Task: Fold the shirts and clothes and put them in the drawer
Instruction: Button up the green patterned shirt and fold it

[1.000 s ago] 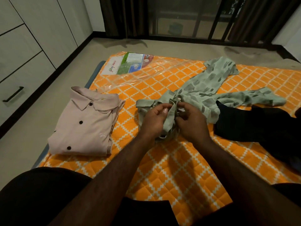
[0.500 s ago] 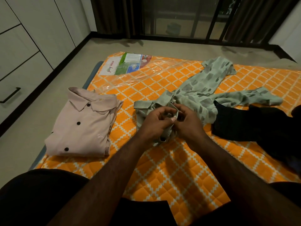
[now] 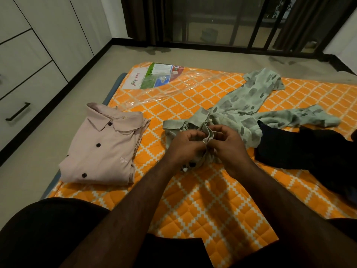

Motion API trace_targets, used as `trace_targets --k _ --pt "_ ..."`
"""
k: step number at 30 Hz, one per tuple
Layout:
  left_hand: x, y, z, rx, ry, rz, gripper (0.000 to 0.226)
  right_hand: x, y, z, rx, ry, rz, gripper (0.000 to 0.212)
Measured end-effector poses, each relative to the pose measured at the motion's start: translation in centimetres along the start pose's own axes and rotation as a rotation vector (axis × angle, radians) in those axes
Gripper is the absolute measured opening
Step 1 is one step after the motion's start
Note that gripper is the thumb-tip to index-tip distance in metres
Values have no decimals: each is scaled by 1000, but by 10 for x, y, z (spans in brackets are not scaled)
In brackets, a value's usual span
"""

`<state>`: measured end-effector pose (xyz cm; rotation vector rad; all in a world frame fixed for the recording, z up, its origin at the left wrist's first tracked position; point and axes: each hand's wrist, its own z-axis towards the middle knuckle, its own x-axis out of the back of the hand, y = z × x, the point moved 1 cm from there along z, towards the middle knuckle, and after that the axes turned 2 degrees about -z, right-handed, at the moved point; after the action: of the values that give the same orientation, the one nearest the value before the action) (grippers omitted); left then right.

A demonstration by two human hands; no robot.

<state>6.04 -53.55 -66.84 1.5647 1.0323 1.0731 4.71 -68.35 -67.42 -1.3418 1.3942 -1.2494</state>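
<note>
A pale green shirt (image 3: pixel 243 111) with dark blotches lies crumpled on the orange quilted mattress (image 3: pixel 202 200). My left hand (image 3: pixel 183 146) and my right hand (image 3: pixel 229 144) meet at its front placket near the collar, both pinching the fabric edge. A folded pink shirt (image 3: pixel 102 147) with dark buttons lies to the left. A dark garment (image 3: pixel 313 151) lies to the right, over part of the green shirt. A white drawer front (image 3: pixel 29 105) with a black handle is on the far left, shut.
Clear plastic wrap with a printed label (image 3: pixel 152 76) covers the mattress's far left corner. Bare floor runs between the mattress and the cabinet wall. A dark barred window and curtains are behind. My dark-clad legs fill the bottom of the view.
The view has shifted slightly. My hands stay together on the green shirt's placket, working the fabric with small finger movements; the collar end has shifted a little.
</note>
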Motion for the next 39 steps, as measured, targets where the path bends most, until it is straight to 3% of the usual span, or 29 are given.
trace_targets --k 4,7,10,13,16,20,26,33,39 --pt "0 1 -2 6 -19 -71 32 0 0 -1 -8 -9 50 40" --pt "0 -2 -1 -4 10 -70 29 1 -1 0 -19 -6 84 38" --pt "1 -5 2 -105 185 66 19 0 -1 0 -26 24 68 36" --pt "3 -3 2 -281 380 346 20 1 -4 0 -25 107 56 33" --pt "4 -2 3 -363 405 479 20 2 -6 -1 50 191 9 28" --pt "2 -1 2 -333 353 495 22 -1 -14 -8 254 241 -215 27" --pt "1 3 2 -315 275 417 20 -9 -17 -15 452 206 -381 20" --pt "5 -5 7 -134 211 21 20 -3 -11 -7 425 261 -424 20" --pt "2 -5 4 -115 208 -104 16 0 -9 -4 401 308 -429 22"
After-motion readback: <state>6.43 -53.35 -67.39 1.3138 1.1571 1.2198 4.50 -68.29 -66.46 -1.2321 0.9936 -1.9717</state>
